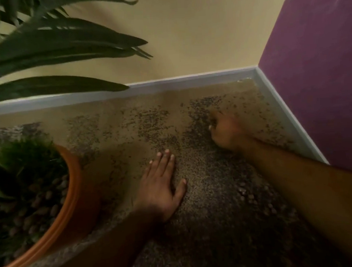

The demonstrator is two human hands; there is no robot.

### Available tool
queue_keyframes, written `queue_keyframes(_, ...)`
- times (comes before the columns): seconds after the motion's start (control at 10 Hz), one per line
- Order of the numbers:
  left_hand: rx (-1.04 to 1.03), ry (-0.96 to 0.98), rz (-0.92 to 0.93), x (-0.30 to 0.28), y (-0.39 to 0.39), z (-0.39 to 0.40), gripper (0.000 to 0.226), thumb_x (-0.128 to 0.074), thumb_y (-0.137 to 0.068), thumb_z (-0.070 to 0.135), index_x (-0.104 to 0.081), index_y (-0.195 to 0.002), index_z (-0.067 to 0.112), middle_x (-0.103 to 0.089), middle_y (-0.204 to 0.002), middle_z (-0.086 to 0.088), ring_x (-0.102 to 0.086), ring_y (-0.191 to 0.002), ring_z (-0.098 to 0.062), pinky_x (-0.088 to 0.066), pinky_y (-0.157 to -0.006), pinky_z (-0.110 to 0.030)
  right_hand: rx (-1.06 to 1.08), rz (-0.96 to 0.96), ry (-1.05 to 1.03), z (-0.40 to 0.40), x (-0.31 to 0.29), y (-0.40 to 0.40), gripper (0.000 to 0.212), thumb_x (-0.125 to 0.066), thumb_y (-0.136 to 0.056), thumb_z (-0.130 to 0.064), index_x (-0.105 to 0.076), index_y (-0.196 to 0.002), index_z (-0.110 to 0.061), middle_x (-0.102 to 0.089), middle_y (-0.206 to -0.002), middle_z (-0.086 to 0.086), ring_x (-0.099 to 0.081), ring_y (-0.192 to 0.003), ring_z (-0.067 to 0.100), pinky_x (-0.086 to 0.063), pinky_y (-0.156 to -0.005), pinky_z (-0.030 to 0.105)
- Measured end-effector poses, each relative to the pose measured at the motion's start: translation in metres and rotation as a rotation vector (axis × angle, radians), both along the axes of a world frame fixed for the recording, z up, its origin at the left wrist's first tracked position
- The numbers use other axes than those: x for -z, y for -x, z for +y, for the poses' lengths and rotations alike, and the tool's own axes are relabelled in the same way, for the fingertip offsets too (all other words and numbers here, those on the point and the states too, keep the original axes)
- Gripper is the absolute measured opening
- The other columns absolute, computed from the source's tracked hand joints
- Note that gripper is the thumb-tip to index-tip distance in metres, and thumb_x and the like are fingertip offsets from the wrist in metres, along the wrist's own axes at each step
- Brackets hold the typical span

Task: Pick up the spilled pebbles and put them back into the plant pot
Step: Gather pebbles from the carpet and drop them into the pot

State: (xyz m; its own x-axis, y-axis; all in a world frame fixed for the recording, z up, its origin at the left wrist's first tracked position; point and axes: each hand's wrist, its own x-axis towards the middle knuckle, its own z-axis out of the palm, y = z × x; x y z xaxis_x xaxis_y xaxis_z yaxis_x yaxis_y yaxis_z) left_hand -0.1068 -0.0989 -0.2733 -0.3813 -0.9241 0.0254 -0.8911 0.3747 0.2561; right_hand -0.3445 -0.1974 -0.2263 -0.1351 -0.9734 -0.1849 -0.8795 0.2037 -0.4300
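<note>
An orange plant pot point(72, 201) stands at the left on the carpet, filled with brownish pebbles point(31, 216) around green leaves. A few spilled pebbles point(248, 193) lie on the dark carpet under my right forearm. My left hand point(161, 185) rests flat on the carpet, palm down, fingers together and empty, just right of the pot. My right hand point(224, 130) is farther away near the corner, blurred, its fingers curled into a loose fist on the carpet. Whether it holds pebbles is hidden.
A beige wall with a pale skirting board point(168, 86) runs along the back and meets a purple wall point(315, 63) on the right. Long dark plant leaves point(62, 47) hang over the upper left. The carpet point(139, 125) is mottled beige and dark.
</note>
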Motion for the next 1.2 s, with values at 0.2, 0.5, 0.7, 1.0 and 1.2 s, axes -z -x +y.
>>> queue_keyframes(0.2,0.002,-0.004,0.01,0.001,0.0,-0.001,0.075,-0.018,-0.091,0.065,-0.006,-0.154,0.027,0.004,-0.162,0.009,0.014,-0.147,-0.006,0.002,-0.121,-0.031,0.026,0.092,0.025,-0.025,0.01,-0.013,0.036,-0.05,-0.095,-0.01,-0.061,-0.129,-0.014,-0.051,-0.138,0.018,-0.044,-0.128,0.037,-0.039,-0.109,0.042)
queue_keyframes(0.5,-0.007,-0.005,0.011,-0.002,0.001,-0.001,0.075,-0.021,-0.091,0.064,-0.009,-0.154,0.026,0.003,-0.162,0.01,0.014,-0.147,-0.006,0.0,-0.122,-0.032,0.039,-0.064,0.096,-0.039,-0.003,-0.037,0.038,-0.048,-0.085,0.011,-0.071,-0.109,-0.007,-0.064,-0.124,0.021,-0.058,-0.115,0.036,-0.046,-0.102,0.04)
queue_keyframes(0.7,-0.011,-0.008,0.012,-0.001,0.0,-0.001,0.075,-0.022,-0.091,0.064,-0.012,-0.153,0.025,0.001,-0.162,0.009,0.012,-0.147,-0.006,-0.002,-0.122,-0.034,-0.045,0.124,-0.021,-0.047,-0.015,-0.055,0.025,-0.056,-0.087,0.004,-0.07,-0.107,-0.001,-0.069,-0.11,0.02,-0.064,-0.102,0.035,-0.054,-0.092,0.043)
queue_keyframes(1.0,-0.018,0.001,0.019,0.002,0.0,-0.001,0.074,-0.024,-0.091,0.064,-0.014,-0.153,0.025,-0.005,-0.162,0.008,0.006,-0.148,-0.007,-0.007,-0.122,-0.035,-0.252,-0.002,-0.05,-0.017,-0.008,-0.059,0.021,-0.054,-0.089,-0.004,-0.069,-0.104,-0.003,-0.068,-0.106,0.018,-0.063,-0.1,0.032,-0.048,-0.084,0.028)
queue_keyframes(1.2,-0.021,0.0,0.017,0.003,-0.001,-0.002,0.074,-0.023,-0.091,0.065,-0.013,-0.153,0.025,-0.005,-0.162,0.008,0.005,-0.148,-0.007,-0.006,-0.122,-0.034,-0.238,0.065,-0.111,-0.017,-0.01,-0.058,0.02,-0.054,-0.087,0.0,-0.07,-0.099,0.0,-0.068,-0.104,0.019,-0.064,-0.096,0.032,-0.051,-0.086,0.034)
